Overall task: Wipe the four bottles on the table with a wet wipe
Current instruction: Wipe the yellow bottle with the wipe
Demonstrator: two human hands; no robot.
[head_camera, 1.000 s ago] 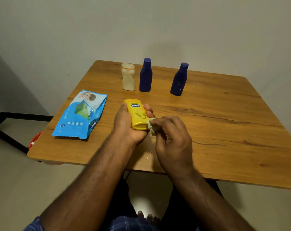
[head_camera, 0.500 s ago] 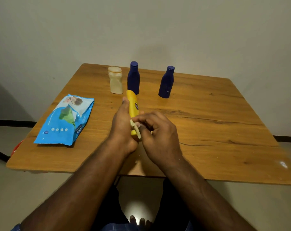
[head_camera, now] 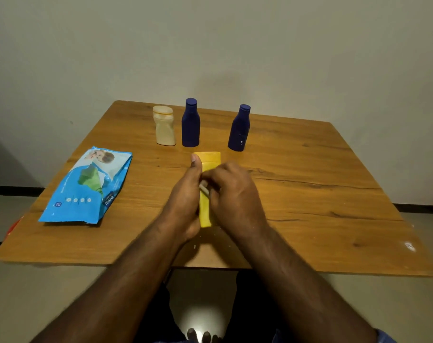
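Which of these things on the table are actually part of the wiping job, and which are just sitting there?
Part of the job:
yellow bottle, held by the left hand
wet wipe, pinched by the right hand
cream bottle
two blue bottles

Just lying about:
blue wipes pack
red object beyond the table's left edge

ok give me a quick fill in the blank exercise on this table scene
1. The left hand grips the ____ bottle.
2. The right hand rubs a wet wipe on that bottle, while ____ dark blue bottles stand behind it.
3. The cream bottle stands ____ of the nearer blue bottle.
4. The blue wipes packet lies flat on the ____.

Missing words: yellow; two; left; table
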